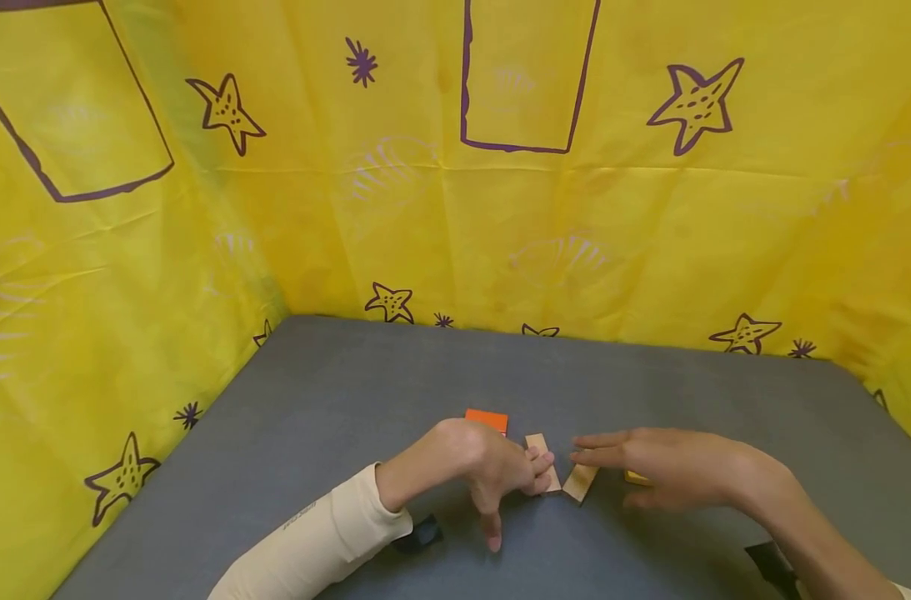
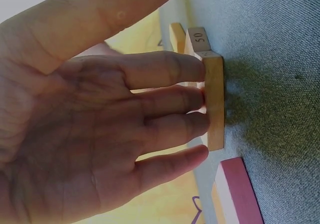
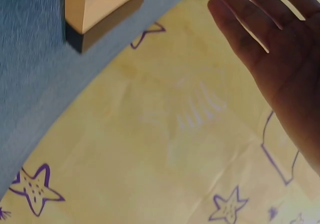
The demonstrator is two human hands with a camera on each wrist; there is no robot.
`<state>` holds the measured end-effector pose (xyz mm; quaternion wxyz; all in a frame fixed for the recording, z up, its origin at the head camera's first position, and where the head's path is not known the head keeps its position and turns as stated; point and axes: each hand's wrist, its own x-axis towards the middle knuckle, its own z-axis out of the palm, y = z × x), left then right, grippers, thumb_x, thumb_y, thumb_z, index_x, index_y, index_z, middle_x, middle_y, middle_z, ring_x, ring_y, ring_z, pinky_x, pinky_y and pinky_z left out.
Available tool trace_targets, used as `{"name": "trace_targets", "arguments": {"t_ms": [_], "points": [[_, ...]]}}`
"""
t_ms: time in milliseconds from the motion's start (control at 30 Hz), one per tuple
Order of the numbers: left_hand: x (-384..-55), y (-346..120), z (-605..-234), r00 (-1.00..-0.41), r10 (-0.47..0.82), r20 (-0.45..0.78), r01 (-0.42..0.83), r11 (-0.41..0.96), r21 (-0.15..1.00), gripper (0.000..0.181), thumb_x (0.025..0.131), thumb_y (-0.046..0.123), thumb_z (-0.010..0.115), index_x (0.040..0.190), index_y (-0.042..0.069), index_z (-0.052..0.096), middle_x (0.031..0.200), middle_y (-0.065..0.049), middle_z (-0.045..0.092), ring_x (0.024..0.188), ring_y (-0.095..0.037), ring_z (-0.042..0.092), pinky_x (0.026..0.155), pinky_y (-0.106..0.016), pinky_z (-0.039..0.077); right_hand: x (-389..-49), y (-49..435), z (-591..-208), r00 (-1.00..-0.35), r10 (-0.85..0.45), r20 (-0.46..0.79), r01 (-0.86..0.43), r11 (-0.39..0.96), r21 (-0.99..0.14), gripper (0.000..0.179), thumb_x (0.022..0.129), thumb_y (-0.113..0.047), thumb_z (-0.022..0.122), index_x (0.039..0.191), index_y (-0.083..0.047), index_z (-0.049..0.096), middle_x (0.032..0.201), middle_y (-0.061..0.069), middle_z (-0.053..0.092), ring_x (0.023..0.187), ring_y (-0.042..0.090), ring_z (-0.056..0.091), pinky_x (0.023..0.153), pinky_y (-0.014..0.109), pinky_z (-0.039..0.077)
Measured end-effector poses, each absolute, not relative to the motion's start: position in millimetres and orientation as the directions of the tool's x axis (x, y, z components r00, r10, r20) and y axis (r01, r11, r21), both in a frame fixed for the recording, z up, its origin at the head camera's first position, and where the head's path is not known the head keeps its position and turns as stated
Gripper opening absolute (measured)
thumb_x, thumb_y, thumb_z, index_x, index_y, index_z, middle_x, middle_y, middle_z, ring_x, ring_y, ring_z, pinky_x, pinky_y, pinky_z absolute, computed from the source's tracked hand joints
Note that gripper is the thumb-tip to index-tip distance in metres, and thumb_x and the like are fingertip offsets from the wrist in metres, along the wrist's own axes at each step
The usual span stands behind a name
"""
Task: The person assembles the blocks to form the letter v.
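Two plain wooden blocks lie on the grey table in a V, their near ends close together. My left hand point(image 1: 500, 468) has its fingers extended, and the fingertips rest against the left wooden block point(image 1: 535, 443); the left wrist view shows them along this block point(image 2: 215, 106). The right wooden block point(image 1: 579, 482) is partly covered by my right hand point(image 1: 676, 467), whose fingers are straight. Whether they touch it I cannot tell. A block end marked 50 point(image 2: 199, 38) meets the left block's end.
An orange block point(image 1: 487, 418) lies behind the left wrist. Partly hidden under the right hand is a yellow block point(image 1: 637, 477). Yellow cloth walls point(image 1: 395, 225) with starfish drawings enclose the grey table point(image 1: 335, 375) at the back and sides.
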<state>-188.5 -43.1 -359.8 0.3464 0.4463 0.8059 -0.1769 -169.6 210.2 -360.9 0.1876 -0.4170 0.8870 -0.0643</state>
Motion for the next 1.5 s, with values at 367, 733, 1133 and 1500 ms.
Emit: {"name": "trace_targets", "arguments": {"t_ms": [367, 733, 1133, 1500], "points": [[-187.3, -42.8, -359.6, -0.378, 0.607, -0.699, 0.844, 0.537, 0.010, 0.105, 0.082, 0.057, 0.083, 0.167, 0.035, 0.024, 0.178, 0.011, 0.002, 0.163, -0.009, 0.018, 0.126, -0.022, 0.028, -186.1, 239.0, -356.9, -0.613, -0.765, -0.198, -0.722, 0.644, -0.253, 0.071, 0.089, -0.001, 0.078, 0.154, -0.015, 0.053, 0.161, 0.013, 0.050, 0.136, 0.038, 0.060, 0.094, 0.039, 0.059], [-187.9, -43.3, -360.6, -0.367, 0.612, -0.700, 0.835, 0.548, 0.042, 0.104, 0.083, 0.054, 0.083, 0.167, 0.036, 0.024, 0.178, 0.012, 0.002, 0.163, -0.008, 0.016, 0.128, -0.023, 0.026, -204.7, 257.2, -369.0, -0.675, -0.668, -0.313, -0.605, 0.744, -0.283, 0.078, 0.082, 0.020, 0.070, 0.149, -0.016, 0.057, 0.150, 0.019, 0.058, 0.134, 0.047, 0.058, 0.103, 0.061, 0.051], [-190.2, -40.8, -357.6, -0.345, 0.607, -0.716, 0.834, 0.549, 0.064, 0.102, 0.085, 0.051, 0.083, 0.167, 0.035, 0.024, 0.178, 0.013, 0.001, 0.163, -0.007, 0.016, 0.128, -0.024, 0.026, -208.6, 262.0, -380.2, -0.671, -0.682, -0.292, -0.609, 0.731, -0.309, 0.087, 0.077, 0.027, 0.065, 0.144, -0.029, 0.062, 0.118, -0.003, 0.060, 0.095, 0.011, 0.056, 0.082, 0.031, 0.052], [-188.7, -41.4, -359.3, -0.358, 0.618, -0.700, 0.851, 0.525, 0.028, 0.102, 0.085, 0.055, 0.082, 0.167, 0.034, 0.024, 0.178, 0.010, 0.002, 0.163, -0.010, 0.019, 0.127, -0.023, 0.029, -215.2, 260.6, -385.1, -0.648, -0.707, -0.285, -0.630, 0.707, -0.322, 0.078, 0.078, 0.025, 0.071, 0.130, -0.032, 0.069, 0.111, -0.004, 0.058, 0.091, 0.010, 0.054, 0.080, 0.030, 0.050]]}}
